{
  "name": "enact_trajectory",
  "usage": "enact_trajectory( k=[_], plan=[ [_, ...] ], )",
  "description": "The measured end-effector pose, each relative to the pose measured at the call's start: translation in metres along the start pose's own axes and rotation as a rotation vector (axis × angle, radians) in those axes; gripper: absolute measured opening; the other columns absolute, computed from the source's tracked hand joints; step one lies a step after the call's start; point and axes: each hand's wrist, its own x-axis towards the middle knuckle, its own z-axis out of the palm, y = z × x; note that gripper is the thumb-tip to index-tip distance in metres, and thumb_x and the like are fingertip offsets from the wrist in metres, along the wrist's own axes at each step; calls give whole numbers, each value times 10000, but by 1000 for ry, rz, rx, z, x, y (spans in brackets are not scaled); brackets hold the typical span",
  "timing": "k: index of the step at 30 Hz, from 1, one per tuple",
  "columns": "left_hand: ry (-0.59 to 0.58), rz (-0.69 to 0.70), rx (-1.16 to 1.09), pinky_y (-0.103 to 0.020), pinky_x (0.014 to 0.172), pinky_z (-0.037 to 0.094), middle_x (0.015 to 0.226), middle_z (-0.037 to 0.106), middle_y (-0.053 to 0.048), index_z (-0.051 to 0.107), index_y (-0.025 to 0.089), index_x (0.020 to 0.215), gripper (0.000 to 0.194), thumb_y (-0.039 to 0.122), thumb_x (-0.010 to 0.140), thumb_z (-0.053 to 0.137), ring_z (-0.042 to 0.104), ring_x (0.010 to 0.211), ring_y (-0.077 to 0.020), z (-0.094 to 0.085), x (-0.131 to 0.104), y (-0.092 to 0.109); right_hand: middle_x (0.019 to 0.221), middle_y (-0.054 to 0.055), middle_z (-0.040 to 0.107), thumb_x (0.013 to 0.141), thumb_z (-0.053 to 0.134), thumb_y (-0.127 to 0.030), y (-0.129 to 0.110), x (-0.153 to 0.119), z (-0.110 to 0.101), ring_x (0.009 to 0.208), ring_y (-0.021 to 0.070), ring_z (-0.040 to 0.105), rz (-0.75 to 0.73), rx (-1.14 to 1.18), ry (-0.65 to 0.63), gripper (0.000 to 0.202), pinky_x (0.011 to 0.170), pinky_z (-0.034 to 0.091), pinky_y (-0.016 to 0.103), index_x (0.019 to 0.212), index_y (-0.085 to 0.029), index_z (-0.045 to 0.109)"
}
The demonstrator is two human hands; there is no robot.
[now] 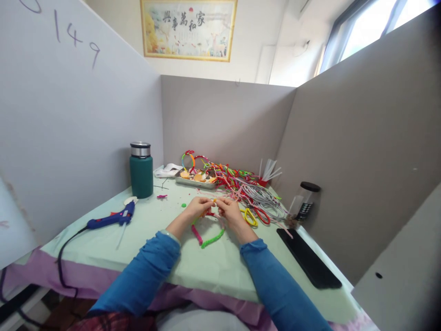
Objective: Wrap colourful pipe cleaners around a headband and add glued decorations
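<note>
Over the middle of the table, my left hand [199, 208] and my right hand [229, 212] meet, fingertips pinched at the top of a loop of fuzzy craft stems. The loop [212, 240] hangs toward me, with a pink stretch on its left and a green stretch along its lower right. A small yellow-orange bit [214, 201] shows between the fingertips. Both hands are closed on this upper part; the fingers hide its exact shape. Just right of my right hand lie scissors with yellow handles [249, 217] and red handles [262, 215].
A blue glue gun [112, 219] with a cord lies left, near a green bottle [141, 171]. Behind are a metal tray [196, 183] and piled colourful stems [234, 179]. On the right are a clear jar [303, 204] and a black flat object [308, 258]. Grey partitions surround the table.
</note>
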Motion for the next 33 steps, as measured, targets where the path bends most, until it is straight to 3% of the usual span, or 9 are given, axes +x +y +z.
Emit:
enact_trajectory(
  k=[5,7,10,20,29,33],
  plan=[
    [21,2,74,-199,400,263,457,462,51,625,110,706,247,354,686,590,367,370,-55,-4,3,-5,806,34,646,775,562,-264,-3,-2,-9,721,158,570,-345,-465,99,135,645,434,269,808,-188,669],
    [22,12,93,-200,403,264,450,447,55,625,110,702,237,343,684,582,370,376,-58,-6,4,-7,905,50,656,800,552,-226,-5,-5,-10,838,173,581,-469,-611,71,146,742,437,285,870,-203,678],
    [16,23,93,-202,412,260,438,429,60,616,112,688,239,348,682,577,363,383,-59,-6,4,-7,926,46,653,831,539,-198,-7,-9,-10,860,171,583,-557,-751,17,161,774,431,284,915,-223,675],
    [-14,5,58,-214,430,248,447,416,62,590,111,657,271,381,664,599,354,404,-61,-3,-4,6,861,36,640,863,533,-212,-7,-9,-11,811,157,574,-592,-858,-4,135,732,417,257,851,-213,667],
    [-28,17,66,-206,416,243,453,412,69,597,113,699,285,398,683,591,339,385,-53,-2,-2,0,822,30,637,867,532,-209,-6,-9,-10,782,148,573,-580,-860,23,147,724,416,249,803,-197,664],
    [-11,15,95,-202,420,257,446,413,66,604,113,690,286,399,680,592,351,389,-57,-3,0,-2,872,38,652,866,539,-222,-7,-8,-11,810,158,584,-572,-865,-5,138,730,425,258,882,-214,676]
  ],
)
